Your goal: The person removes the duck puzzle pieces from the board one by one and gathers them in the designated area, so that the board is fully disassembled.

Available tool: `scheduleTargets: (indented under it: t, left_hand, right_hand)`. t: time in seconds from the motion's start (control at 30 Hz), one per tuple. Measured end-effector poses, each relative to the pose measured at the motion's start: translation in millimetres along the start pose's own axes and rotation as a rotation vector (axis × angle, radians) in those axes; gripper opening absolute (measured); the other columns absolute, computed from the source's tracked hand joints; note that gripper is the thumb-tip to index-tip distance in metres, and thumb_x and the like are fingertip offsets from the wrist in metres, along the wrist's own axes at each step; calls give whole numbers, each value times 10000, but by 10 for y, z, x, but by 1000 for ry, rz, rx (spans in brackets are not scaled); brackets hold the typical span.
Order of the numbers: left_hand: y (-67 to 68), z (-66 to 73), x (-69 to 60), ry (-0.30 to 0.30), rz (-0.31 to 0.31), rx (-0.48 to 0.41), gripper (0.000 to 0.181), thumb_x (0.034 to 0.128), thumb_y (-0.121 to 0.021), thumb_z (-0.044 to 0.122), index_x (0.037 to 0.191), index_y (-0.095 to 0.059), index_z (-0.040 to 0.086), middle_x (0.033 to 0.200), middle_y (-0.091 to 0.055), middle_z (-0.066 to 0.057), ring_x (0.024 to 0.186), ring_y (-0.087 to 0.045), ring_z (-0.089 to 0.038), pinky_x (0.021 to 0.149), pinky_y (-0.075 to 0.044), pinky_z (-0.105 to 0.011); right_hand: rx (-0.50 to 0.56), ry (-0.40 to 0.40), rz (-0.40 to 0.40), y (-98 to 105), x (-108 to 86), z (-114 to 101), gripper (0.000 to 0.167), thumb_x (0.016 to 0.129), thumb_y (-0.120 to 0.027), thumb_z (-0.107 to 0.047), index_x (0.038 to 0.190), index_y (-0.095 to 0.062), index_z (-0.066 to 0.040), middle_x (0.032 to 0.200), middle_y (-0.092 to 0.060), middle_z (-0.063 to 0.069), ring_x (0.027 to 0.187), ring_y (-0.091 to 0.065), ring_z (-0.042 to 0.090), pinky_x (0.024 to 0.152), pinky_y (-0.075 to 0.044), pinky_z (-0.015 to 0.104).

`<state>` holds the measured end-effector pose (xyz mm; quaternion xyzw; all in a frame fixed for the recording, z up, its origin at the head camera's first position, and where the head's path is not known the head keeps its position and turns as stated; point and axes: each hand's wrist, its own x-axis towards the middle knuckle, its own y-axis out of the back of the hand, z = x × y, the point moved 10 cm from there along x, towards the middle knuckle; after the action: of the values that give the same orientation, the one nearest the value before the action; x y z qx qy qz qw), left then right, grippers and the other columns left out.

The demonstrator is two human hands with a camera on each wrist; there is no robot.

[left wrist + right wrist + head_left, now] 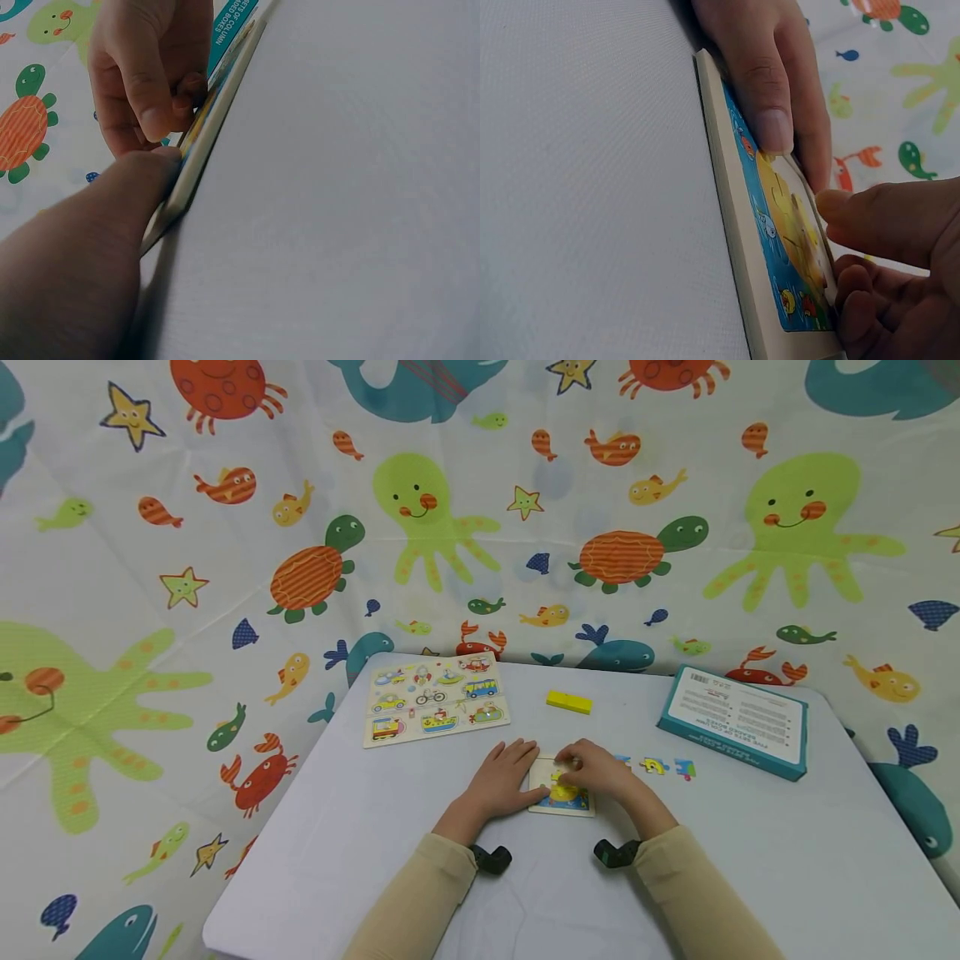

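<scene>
A small wooden jigsaw puzzle point(564, 811) in a pale frame lies before me, with a yellow figure on blue water. My left hand point(501, 781) rests flat at its left side, fingers straight, the thumb pressing on the tray's edge. Over the puzzle's upper right, my right hand point(600, 768) has curled fingers and seems to pinch a yellow puzzle piece point(804, 225), which looks blurred in the right wrist view; its fingertips are partly hidden. Loose puzzle pieces point(654, 766) lie on the table just right of that hand.
A vehicle peg puzzle board point(412, 697) lies at the back left of the white table point(750, 860). Behind the small puzzle is a yellow block point(568, 702). A teal-edged box point(735, 720) lies at the back right, before a sea-animal curtain point(525, 568).
</scene>
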<state>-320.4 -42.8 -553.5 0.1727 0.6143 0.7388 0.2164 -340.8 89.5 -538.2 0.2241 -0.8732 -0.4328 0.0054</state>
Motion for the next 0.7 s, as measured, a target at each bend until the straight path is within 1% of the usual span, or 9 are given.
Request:
scheduleTargets:
  t: [0.2, 0.4, 0.6, 0.7]
  left_hand:
    - [-1, 0, 5, -3, 8, 2, 816, 933, -433, 699, 1561, -314, 192, 1622, -299, 42, 1527, -214, -173, 1254, -147, -450]
    - [0, 1, 3, -1, 3, 4, 814, 934, -438, 695, 1562, -313, 191, 1622, -298, 40, 1527, -212, -171, 1255, -141, -448]
    - [6, -3, -4, 1, 2, 6, 815, 934, -434, 697, 1562, -312, 192, 1624, -294, 42, 1528, -210, -170, 1255, -142, -452]
    - [7, -4, -1, 2, 10, 3, 813, 933, -437, 697, 1560, -318, 194, 1622, -298, 45, 1526, -215, -169, 1254, -144, -452]
  right_hand:
    - [1, -18, -9, -56, 34, 53, 230, 861, -765, -236, 1073, -704, -168, 1136, -577, 55, 972, -517, 199, 890, -492, 384]
    - [10, -29, -18, -81, 40, 50, 190, 842, -782, -216, 1005, -695, -168, 1110, -561, 58, 921, -510, 192, 854, -479, 352]
    - [-3, -14, -14, -75, 24, 3, 201, 828, -789, -192, 993, -685, -144, 1077, -556, 63, 875, -507, 182, 793, -467, 326]
    - [2, -21, -18, -70, 23, -4, 205, 830, -788, -180, 996, -677, -135, 1077, -551, 64, 872, -504, 183, 791, -465, 322]
